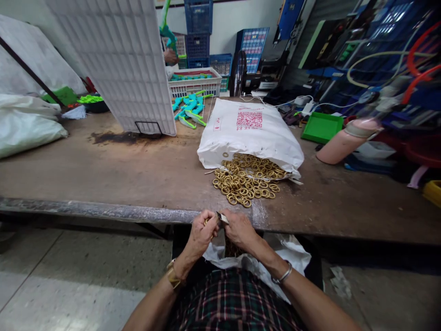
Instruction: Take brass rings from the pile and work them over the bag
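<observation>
My left hand [201, 232] is closed around brass-coloured rings [206, 221] at the front edge of the table. My right hand [241, 230] grips a small knife [223, 218], its blade close against the left fingers. How many rings the left hand holds is hidden by the fingers. Just beyond my hands, a pile of brass-coloured rings [241, 184] spills from the mouth of a white woven sack [220, 133] lying on its side. Below my hands, an open white bag [292, 255] lies on my lap with brownish pieces inside, too dim to make out.
The brown table [138, 174] bears a tall white ribbed panel [131, 69] on the left. Turquoise-and-green plastic parts [193, 108] lie behind it. To the right are a green tray [322, 128] and a pink bottle [347, 140]. A person's hand [170, 56] shows beyond the panel.
</observation>
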`<state>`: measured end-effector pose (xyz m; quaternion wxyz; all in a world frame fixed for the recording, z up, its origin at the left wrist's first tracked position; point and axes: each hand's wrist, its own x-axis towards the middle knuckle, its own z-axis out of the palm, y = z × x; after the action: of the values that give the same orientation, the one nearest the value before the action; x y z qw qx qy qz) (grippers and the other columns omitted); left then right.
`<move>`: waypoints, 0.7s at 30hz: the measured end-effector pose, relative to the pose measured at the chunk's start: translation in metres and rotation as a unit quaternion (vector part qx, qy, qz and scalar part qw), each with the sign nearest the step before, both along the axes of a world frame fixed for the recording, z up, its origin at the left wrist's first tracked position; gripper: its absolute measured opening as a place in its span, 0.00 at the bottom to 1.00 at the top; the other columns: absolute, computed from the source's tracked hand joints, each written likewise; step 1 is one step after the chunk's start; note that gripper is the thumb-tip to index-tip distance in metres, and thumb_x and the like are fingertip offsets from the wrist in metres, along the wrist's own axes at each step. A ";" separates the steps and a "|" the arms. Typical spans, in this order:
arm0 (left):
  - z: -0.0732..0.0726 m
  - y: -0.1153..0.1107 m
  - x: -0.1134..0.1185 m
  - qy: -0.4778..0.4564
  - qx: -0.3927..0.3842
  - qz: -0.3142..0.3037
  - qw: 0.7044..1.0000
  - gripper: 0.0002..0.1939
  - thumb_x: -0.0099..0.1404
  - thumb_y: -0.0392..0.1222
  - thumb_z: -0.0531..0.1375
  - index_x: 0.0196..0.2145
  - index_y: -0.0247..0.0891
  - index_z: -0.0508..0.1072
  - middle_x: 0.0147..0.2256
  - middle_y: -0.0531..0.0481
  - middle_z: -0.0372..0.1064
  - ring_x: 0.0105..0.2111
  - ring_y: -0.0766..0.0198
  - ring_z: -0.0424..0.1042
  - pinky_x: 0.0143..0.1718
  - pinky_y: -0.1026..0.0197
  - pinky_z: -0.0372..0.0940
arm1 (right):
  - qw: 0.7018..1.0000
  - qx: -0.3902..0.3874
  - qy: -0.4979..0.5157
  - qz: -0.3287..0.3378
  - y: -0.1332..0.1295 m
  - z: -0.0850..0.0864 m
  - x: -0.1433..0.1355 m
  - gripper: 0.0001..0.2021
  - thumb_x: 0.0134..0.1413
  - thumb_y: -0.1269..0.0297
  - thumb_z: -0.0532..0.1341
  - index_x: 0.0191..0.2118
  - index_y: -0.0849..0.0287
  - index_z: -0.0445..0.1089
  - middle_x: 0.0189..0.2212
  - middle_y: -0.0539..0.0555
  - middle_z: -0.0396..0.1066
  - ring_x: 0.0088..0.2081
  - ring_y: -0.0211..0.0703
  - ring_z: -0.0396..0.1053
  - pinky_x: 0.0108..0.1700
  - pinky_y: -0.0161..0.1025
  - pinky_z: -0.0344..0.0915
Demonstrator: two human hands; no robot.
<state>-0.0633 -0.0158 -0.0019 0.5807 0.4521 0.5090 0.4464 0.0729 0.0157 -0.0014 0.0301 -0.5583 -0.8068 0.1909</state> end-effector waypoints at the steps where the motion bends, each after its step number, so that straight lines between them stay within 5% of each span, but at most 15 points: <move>1: 0.002 -0.002 0.000 -0.012 0.001 -0.011 1.000 0.16 0.57 0.53 0.55 0.25 0.36 0.61 0.19 0.56 0.59 0.17 0.73 0.58 0.19 0.69 0.52 | 1.000 0.000 -0.016 -0.008 0.001 0.001 0.001 0.12 0.48 0.72 0.49 0.38 0.59 0.65 0.28 0.55 0.71 0.29 0.40 0.66 0.28 0.35 0.48; 11: 0.015 0.000 -0.001 -0.238 -0.103 -0.021 0.966 0.17 0.53 0.52 0.60 0.26 0.36 0.59 0.25 0.55 0.63 0.16 0.76 0.57 0.14 0.72 0.46 | 0.986 0.090 -0.036 -0.137 0.017 -0.002 0.019 0.09 0.53 0.68 0.50 0.39 0.58 0.63 0.28 0.53 0.72 0.28 0.39 0.67 0.28 0.34 0.48; 21: 0.000 0.004 -0.006 -0.241 -0.136 -0.019 0.961 0.16 0.52 0.51 0.60 0.28 0.36 0.62 0.28 0.52 0.67 0.16 0.77 0.57 0.14 0.72 0.45 | 0.980 0.094 -0.096 -0.144 0.026 -0.009 0.012 0.07 0.55 0.64 0.50 0.38 0.57 0.61 0.28 0.54 0.71 0.29 0.41 0.69 0.26 0.35 0.48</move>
<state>-0.0694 -0.0120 -0.0014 0.7508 0.2574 0.4009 0.4576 0.0854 0.0421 -0.0100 0.0319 -0.6794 -0.7311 0.0532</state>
